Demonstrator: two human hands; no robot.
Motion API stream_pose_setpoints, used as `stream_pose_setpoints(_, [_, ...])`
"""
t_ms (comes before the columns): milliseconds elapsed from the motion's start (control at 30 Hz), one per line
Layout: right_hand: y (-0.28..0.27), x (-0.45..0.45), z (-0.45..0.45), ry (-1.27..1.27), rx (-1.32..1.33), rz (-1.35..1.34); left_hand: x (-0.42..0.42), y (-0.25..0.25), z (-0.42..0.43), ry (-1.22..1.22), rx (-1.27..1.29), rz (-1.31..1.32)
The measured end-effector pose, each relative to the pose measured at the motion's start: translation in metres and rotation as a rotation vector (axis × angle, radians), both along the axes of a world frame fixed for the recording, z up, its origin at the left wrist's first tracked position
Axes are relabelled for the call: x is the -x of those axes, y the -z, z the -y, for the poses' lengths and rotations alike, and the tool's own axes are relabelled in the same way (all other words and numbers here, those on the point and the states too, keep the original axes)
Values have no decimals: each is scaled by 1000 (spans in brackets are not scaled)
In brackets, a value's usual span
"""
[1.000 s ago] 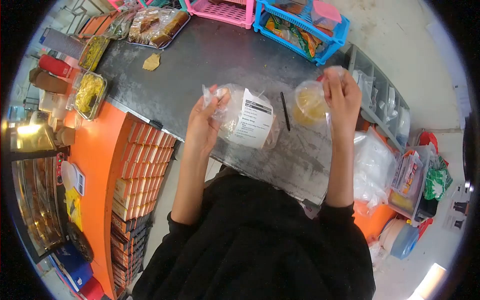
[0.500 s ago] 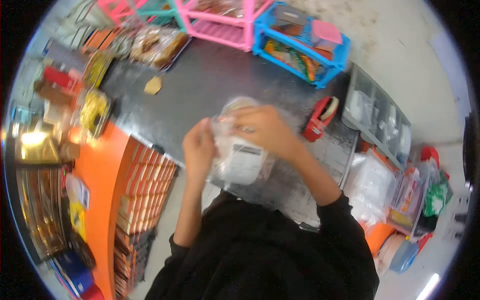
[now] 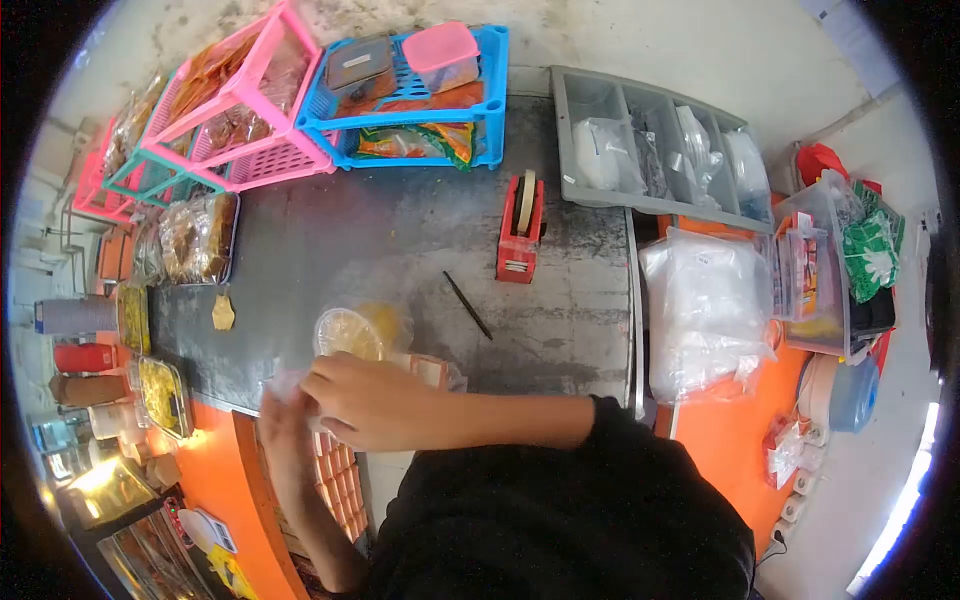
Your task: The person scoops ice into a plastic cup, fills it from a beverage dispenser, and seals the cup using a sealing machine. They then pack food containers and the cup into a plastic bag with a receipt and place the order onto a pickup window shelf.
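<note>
My left hand [image 3: 285, 435] is at the table's front edge, its fingers blurred and closed on a gathered wisp of clear plastic bag [image 3: 287, 384]. Across it reaches my right hand [image 3: 358, 400], fingers bent in against the same plastic. Just beyond my right hand, a round clear tub [image 3: 347, 332] and something yellow [image 3: 384, 322] show through plastic. Part of a printed label [image 3: 428, 370] appears beside my right wrist. My hands and forearm hide the lower part of the bag.
On the dark table [image 3: 390, 225] are a red tape dispenser [image 3: 521, 230], a thin black stick [image 3: 467, 304] and a tan scrap [image 3: 223, 312]. Blue [image 3: 488, 120] and pink [image 3: 240, 100] racks stand behind. A grey divided tray [image 3: 652, 205] and a stack of plastic bags [image 3: 705, 310] are right.
The view has swung to the right. My hands and the bag have shifted left and nearer the table's front edge. My right forearm now lies across my body; the black stick has come into sight.
</note>
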State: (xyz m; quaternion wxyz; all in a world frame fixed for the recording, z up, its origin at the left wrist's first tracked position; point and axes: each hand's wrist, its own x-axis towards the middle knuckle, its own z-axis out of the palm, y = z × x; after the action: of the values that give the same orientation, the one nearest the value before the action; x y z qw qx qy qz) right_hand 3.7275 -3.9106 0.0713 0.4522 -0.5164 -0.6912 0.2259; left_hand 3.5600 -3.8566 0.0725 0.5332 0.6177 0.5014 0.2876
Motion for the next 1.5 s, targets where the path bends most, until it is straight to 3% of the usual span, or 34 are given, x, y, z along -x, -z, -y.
stream_pose_setpoints(33, [-7,-22,13,-81,33,-225,8,-6,-9,-40,176,101])
stream_pose_setpoints(67, [2,-55,23,156,-140,-131,8,-15,-9,34,119,-47])
stream_pose_setpoints(100, [5,-100,35,348,87,-241,5,-26,-9,108,60,-191])
stream_pose_setpoints(133, [4,-145,42,807,-6,-231,-1,-35,-6,101,61,-196])
stream_pose_setpoints(167, [19,-199,46,1258,32,-138,-8,-44,-2,206,-227,-560])
stream_pose_setpoints(200, [54,-260,58,1418,-124,49,-13,-48,3,306,-511,-926])
stream_pose_setpoints(233, [81,-306,67,1460,99,103,-17,-49,8,283,-496,-936])
stream_pose_setpoints(267, [109,-345,71,1289,221,235,-21,-52,10,365,-579,-1011])
stream_pose_setpoints(333, [166,-395,60,984,147,504,-31,-61,15,443,-700,-1127])
stream_pose_setpoints(400, [187,-407,38,891,479,694,-28,-63,17,414,-700,-1181])
stream_pose_setpoints(467, [184,-405,28,787,588,801,-16,-60,14,395,-701,-1223])
stream_pose_setpoints(533, [206,-422,28,887,362,901,-3,-55,11,448,-837,-1248])
stream_pose_setpoints(633, [227,-442,32,924,170,973,13,-53,-2,500,-741,-1341])
stream_pose_setpoints(700, [219,-451,34,880,439,651,27,-41,-32,443,-614,-1361])
stream_pose_setpoints(767, [230,-470,38,868,467,607,65,-22,-61,811,-648,-1088])
stream_pose_setpoints(800, [227,-467,38,871,504,557,64,-27,-61,799,-654,-1090])
stream_pose_setpoints(833, [224,-463,41,870,495,560,60,-30,-59,638,-272,-808])
stream_pose_setpoints(867, [210,-451,44,903,458,266,55,-33,-55,467,91,-509])
stream_pose_setpoints(900, [203,-444,49,923,414,-28,52,-36,-51,465,83,-504])
stream_pose_setpoints(933, [197,-436,53,925,403,-25,50,-38,-47,350,181,-367])
stream_pose_setpoints(967, [194,-430,60,1102,183,118,48,-40,-43,239,280,-229])
stream_pose_setpoints(1000, [181,-416,64,1268,-45,264,46,-39,-35,245,275,-222])
stream_pose_setpoints(1033, [165,-405,70,1275,-54,272,44,-37,-25,241,318,-10])
stream_pose_setpoints(1067, [118,-361,72,1323,-102,228,43,-35,-21,237,364,205])
stream_pose_setpoints(1100, [84,-318,71,1370,-146,186,45,-30,-22,249,368,216])
stream_pose_setpoints(1167, [67,-268,69,1040,-250,326,49,-16,-24,341,529,444])
stream_pose_setpoints(1200, [40,-194,71,975,43,311,46,-18,-23,366,489,534])
stream_pose_setpoints(1233, [7,-114,62,757,322,-355,43,-20,-21,387,503,535])
stream_pose_setpoints(1267, [0,-60,54,410,-137,162,40,-22,-18,417,473,488])
stream_pose_setpoints(1300, [9,-17,53,234,194,-160,40,-22,-18,449,443,443])
stream_pose_setpoints(1333, [-10,19,48,230,401,-199,41,-20,-21,470,462,445])
stream_pose_setpoints(1367, [-10,40,41,234,432,-250,43,-19,-25,459,470,404])
stream_pose_setpoints(1500, [5,69,20,207,367,-383,50,-1,-39,488,395,407])
